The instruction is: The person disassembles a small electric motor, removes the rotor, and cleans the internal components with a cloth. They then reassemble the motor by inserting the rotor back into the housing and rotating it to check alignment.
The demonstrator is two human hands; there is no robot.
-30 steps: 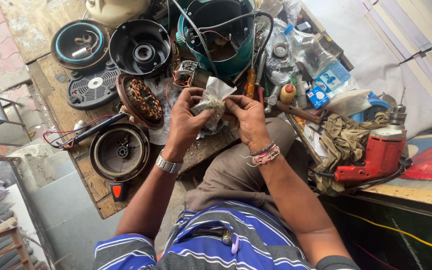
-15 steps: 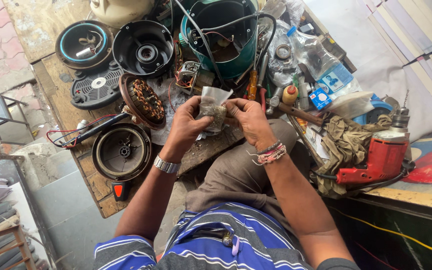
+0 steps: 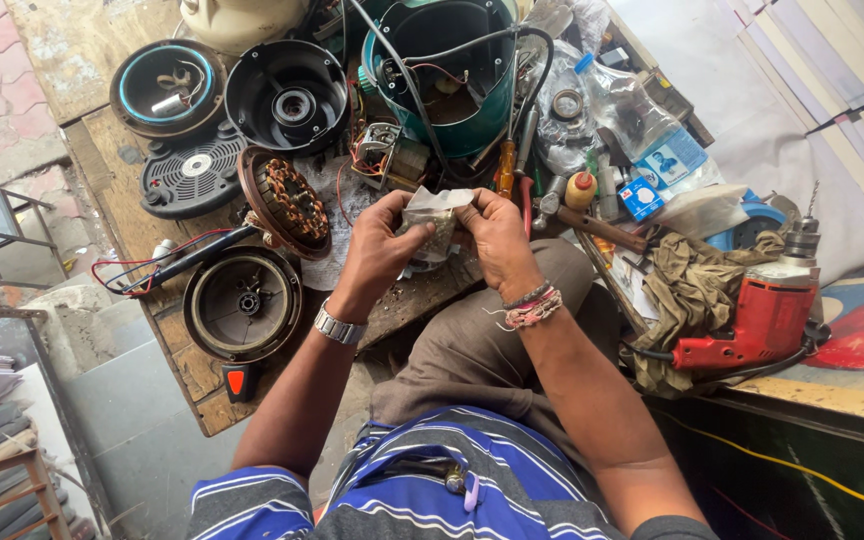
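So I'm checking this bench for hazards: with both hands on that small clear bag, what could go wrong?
The small clear bag, pinched between the left hand and right hand, might spill and lose its contents among the parts beneath. The red drill sits by the bench edge, its cord trailing off; a snag might pull it down.

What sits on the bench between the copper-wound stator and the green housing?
In the head view, a small wired electrical part lies between the copper-wound stator and the green housing, on a crumpled pale sheet.
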